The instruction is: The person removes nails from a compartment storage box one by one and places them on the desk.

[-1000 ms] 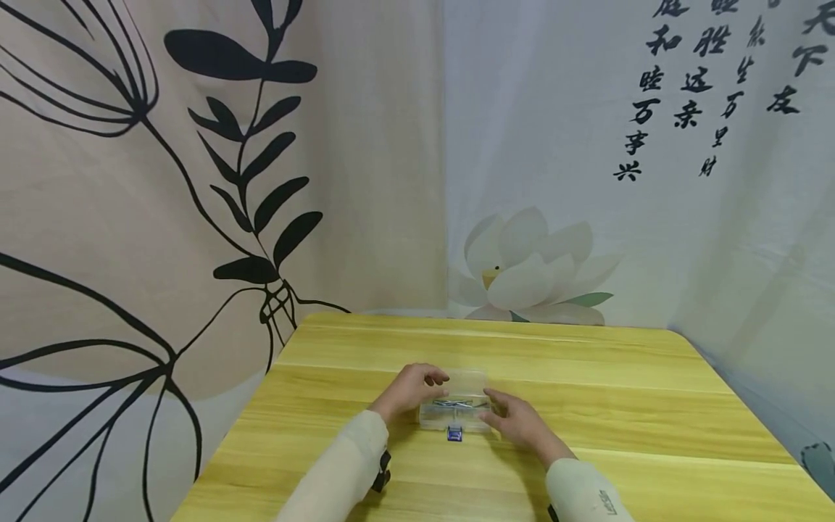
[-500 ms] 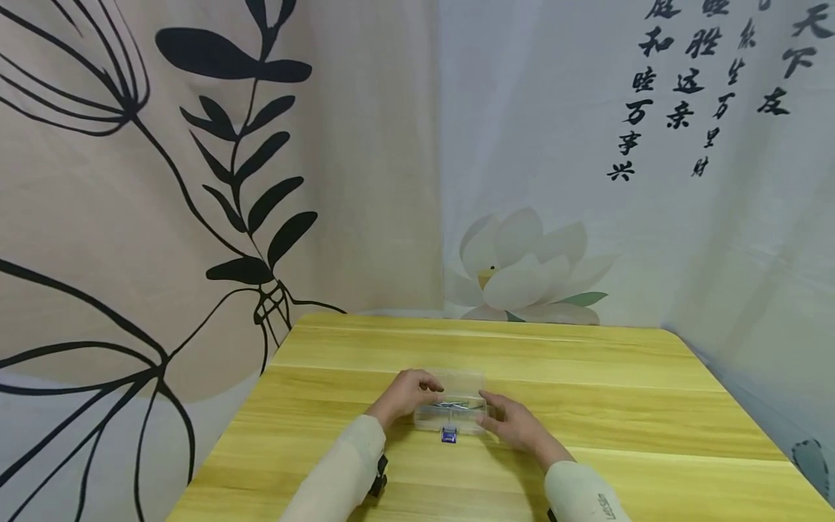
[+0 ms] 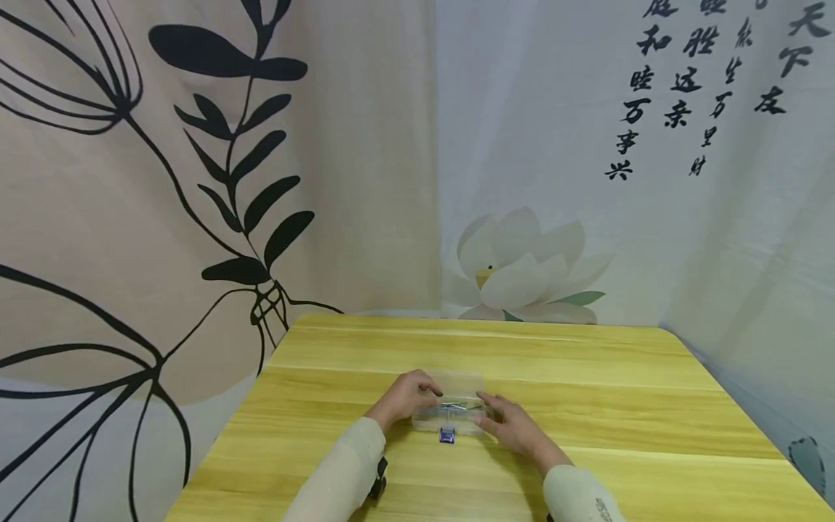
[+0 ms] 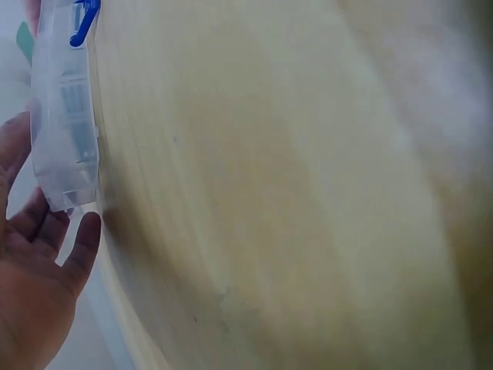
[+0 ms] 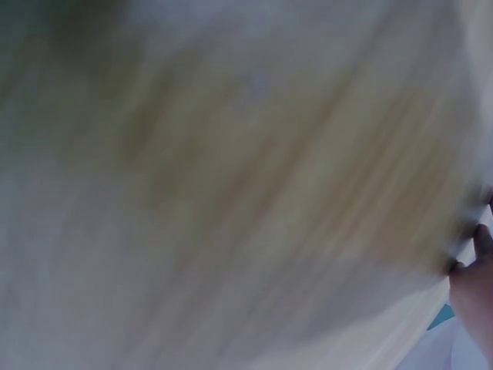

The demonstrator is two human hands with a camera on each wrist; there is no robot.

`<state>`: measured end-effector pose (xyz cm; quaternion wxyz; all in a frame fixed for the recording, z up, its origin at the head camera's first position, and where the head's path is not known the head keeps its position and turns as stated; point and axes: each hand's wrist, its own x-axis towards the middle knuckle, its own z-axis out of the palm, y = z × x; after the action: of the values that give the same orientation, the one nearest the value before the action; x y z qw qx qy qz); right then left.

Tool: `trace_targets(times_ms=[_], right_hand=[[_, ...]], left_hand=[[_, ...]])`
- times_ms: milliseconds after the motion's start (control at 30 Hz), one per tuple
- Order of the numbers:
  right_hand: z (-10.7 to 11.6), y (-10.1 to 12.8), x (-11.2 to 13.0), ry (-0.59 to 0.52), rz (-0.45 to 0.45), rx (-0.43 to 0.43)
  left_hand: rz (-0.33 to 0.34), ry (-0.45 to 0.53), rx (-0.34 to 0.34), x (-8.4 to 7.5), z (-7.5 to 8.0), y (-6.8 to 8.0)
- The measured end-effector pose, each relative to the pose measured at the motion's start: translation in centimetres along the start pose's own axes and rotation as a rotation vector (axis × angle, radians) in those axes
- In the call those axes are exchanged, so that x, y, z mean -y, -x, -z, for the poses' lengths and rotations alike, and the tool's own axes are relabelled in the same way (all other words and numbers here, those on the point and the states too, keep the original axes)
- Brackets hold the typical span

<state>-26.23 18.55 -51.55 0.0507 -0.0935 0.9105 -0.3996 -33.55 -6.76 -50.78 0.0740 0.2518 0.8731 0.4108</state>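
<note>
A small clear plastic box [image 3: 453, 417] with a blue latch [image 3: 446, 435] on its near side sits on the yellow wooden table [image 3: 587, 377]. Thin dark metal pieces lie inside it, and its clear lid stands partly raised at the back. My left hand [image 3: 406, 395] grips the box's left end with fingers curled over the top. My right hand [image 3: 509, 424] holds the right end between thumb and fingers. In the left wrist view the box [image 4: 65, 116] and latch [image 4: 83, 21] lie against my left hand [image 4: 35, 293]. The right wrist view is blurred; only an edge of my right hand [image 5: 476, 285] shows.
Printed cloth hangs close behind and on both sides of the table: black leaves on the left, a lotus and calligraphy on the right. The table's left edge [image 3: 228, 442] runs near my left sleeve. A black wrist strap [image 3: 377, 480] shows on that arm.
The box's lid has come lower and my left fingers have curled further over its top. Both hands stay on the box's ends; the view has shifted slightly.
</note>
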Motion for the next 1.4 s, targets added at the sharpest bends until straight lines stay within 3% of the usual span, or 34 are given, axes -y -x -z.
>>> trace_targets(times_ms=[533, 1000, 1400], right_hand=[[-0.5, -0.1, -0.3, -0.02, -0.007, 0.012], [-0.4, -0.1, -0.6, -0.025, -0.028, -0.011], [-0.3, -0.1, -0.8, -0.026, -0.024, 0.006]], left_hand=[[-0.006, -0.049, 0.021, 0.4, -0.1, -0.8], [-0.093, -0.307, 0.103, -1.1, 0.4, -1.4], [-0.039, -0.219, 0.079, -0.7, 0.3, -1.3]])
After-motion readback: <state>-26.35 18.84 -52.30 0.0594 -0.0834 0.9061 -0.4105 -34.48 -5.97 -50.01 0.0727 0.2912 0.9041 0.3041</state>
